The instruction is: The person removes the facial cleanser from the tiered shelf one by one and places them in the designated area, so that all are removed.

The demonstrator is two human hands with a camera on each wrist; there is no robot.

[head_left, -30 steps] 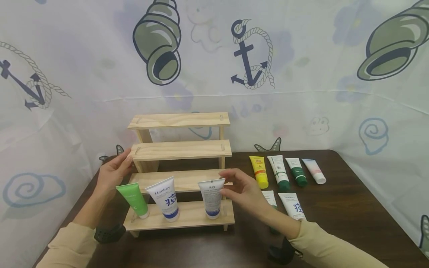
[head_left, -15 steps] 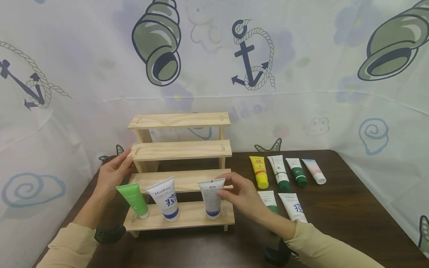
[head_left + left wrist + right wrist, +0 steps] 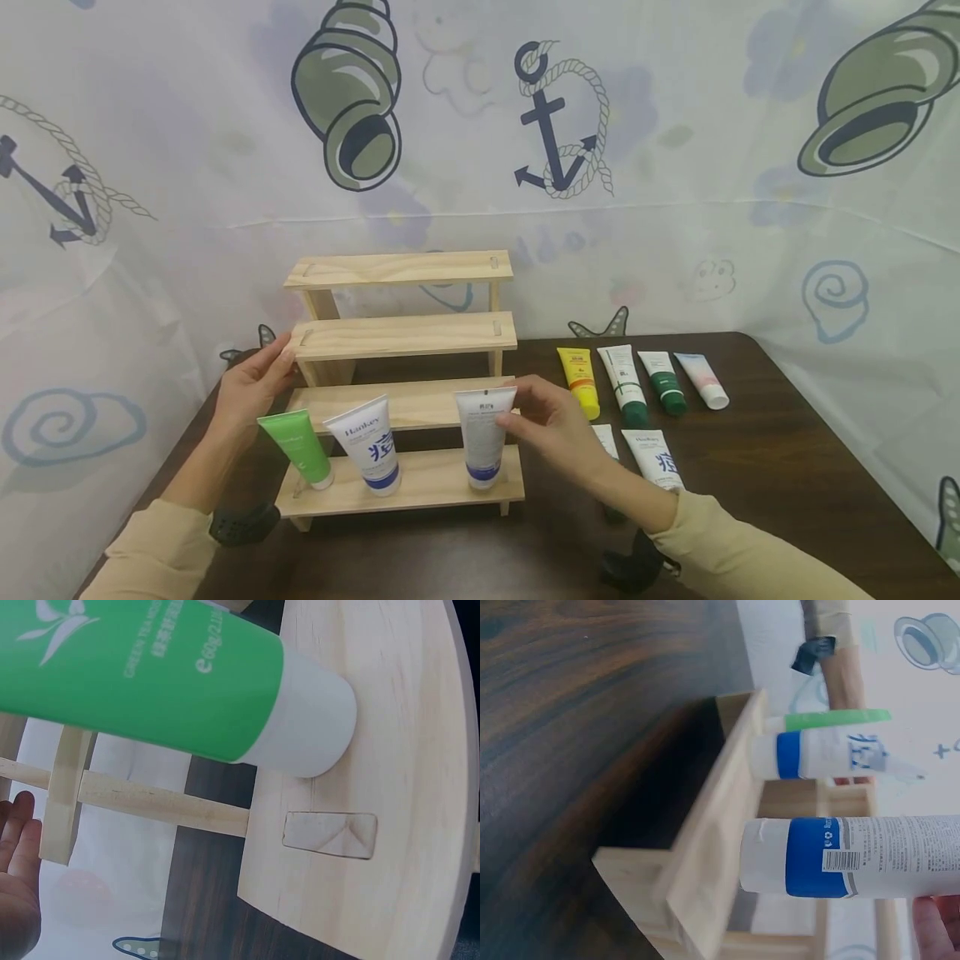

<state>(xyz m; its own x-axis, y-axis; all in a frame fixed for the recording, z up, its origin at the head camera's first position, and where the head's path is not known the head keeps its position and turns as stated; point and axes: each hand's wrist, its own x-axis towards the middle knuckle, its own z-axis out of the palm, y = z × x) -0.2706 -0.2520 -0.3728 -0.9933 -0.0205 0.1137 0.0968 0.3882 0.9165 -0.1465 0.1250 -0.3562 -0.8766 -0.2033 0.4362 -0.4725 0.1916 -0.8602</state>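
Observation:
In the head view, my right hand (image 3: 558, 429) pinches a white squeeze tube (image 3: 483, 433) with a blue band near its top end. The tube stands cap-down at the right of the lowest step of a wooden tiered rack (image 3: 405, 335); whether its cap touches the wood I cannot tell. A white Hankey tube (image 3: 369, 446) and a green tube (image 3: 298, 446) stand cap-down on the same step, to its left. My left hand (image 3: 255, 387) touches the rack's left side by the third step. Its fingers (image 3: 24, 847) look straight in the left wrist view.
Right of the rack, several tubes lie on the dark table (image 3: 757, 475): a yellow tube (image 3: 579, 383), white-and-green tubes (image 3: 625, 386), a pink-and-white tube (image 3: 702, 382) and another white Hankey tube (image 3: 654, 458). A printed cloth (image 3: 675, 250) hangs behind.
Over the last half second my right hand and the pinched tube have shifted a little to the right along the lowest step. My left hand has stayed at the rack's side.

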